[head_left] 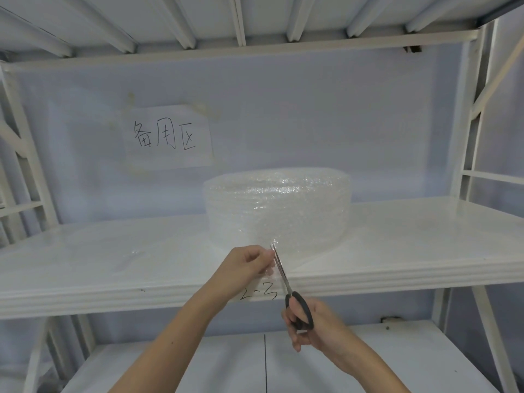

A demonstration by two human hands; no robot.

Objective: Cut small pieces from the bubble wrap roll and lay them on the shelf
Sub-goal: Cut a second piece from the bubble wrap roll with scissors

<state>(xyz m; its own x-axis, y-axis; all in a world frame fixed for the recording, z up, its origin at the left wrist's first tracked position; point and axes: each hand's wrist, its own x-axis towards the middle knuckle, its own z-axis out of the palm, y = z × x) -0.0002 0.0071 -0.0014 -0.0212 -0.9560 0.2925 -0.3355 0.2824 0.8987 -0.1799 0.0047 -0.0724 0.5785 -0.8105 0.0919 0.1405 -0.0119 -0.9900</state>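
A wide roll of clear bubble wrap (278, 208) stands on the white shelf (397, 245), slightly right of centre. Its loose end hangs toward the shelf's front edge. My left hand (246, 265) pinches that loose strip of wrap just left of the cut line. My right hand (312, 327) grips black-handled scissors (286, 285), blades pointing up and nearly closed along the wrap beside my left fingers. A faint clear cut piece of wrap (130, 259) seems to lie flat on the shelf to the left.
A paper sign (167, 136) with handwritten characters is taped to the back wall. The shelf front carries a handwritten label (259, 293). White metal uprights (467, 117) frame both sides. A lower shelf (198, 364) lies under my arms, and another shelf runs overhead.
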